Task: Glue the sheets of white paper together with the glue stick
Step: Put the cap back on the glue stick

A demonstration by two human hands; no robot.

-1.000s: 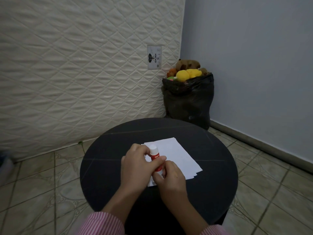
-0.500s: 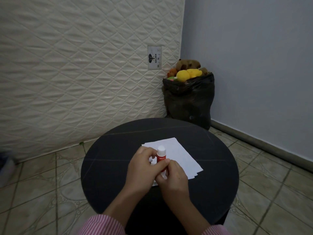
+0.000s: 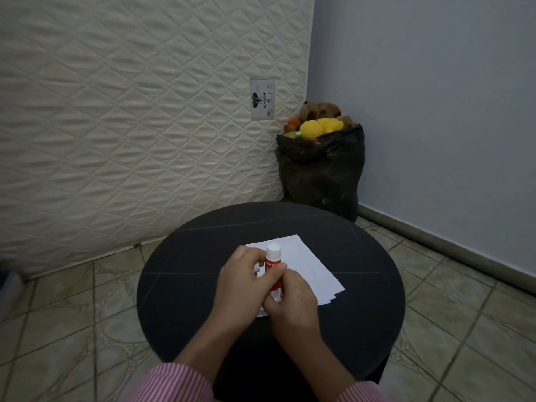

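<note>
A small stack of white paper sheets (image 3: pixel 307 271) lies on the round black table (image 3: pixel 179 285), a little right of centre. Above the stack's near-left part I hold a red glue stick with a white cap (image 3: pixel 273 258), standing roughly upright. My left hand (image 3: pixel 243 288) wraps its upper body with thumb and fingers. My right hand (image 3: pixel 293 306) grips its lower end, which is hidden behind my fingers. The cap is on. The near-left corner of the paper is covered by my hands.
A quilted mattress (image 3: pixel 130 126) leans against the wall behind the table. A black bag (image 3: pixel 322 172) full of plush toys stands in the corner beyond the table's far edge. Tiled floor (image 3: pixel 66 311) surrounds the table.
The glue stick and both hands have shifted slightly to the right over the paper, and the stick stands more upright. Both hands keep their grip.
</note>
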